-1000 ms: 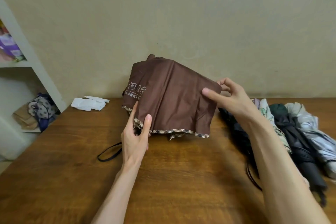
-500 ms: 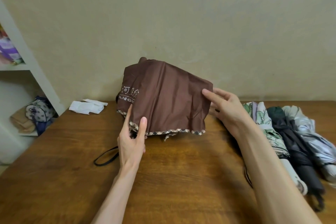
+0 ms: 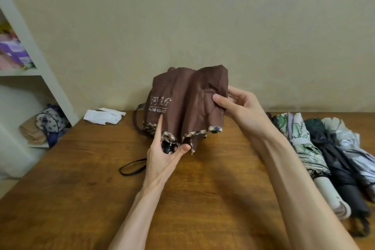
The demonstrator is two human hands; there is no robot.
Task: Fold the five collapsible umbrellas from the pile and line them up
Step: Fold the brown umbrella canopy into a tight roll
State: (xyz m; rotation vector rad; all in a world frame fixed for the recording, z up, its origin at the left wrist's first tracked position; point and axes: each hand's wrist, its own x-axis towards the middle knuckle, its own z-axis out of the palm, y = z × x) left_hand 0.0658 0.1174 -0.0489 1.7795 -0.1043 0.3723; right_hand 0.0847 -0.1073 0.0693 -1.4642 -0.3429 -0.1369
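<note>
A brown umbrella [image 3: 188, 103] with a checked hem and white lettering stands above the wooden table [image 3: 203, 199], its canopy loose. My left hand [image 3: 164, 152] grips its lower end, thumb and fingers around the dark handle under the hem. My right hand [image 3: 239, 107] pinches a fold of brown fabric at the canopy's right side. Three folded umbrellas lie side by side at the right: a floral white one [image 3: 304, 148], a dark one [image 3: 336, 164] and a silvery grey one [image 3: 357, 148].
A black wrist strap [image 3: 132, 167] loops on the table left of my left hand. Crumpled white paper [image 3: 103, 116] lies at the back near the wall. A white shelf unit [image 3: 30, 79] at the left holds bags [image 3: 48, 121].
My right hand has gathered the wide brown panel inward, so the canopy is narrower and bunched. My left hand moved from the hem's edge to under it, around the handle.
</note>
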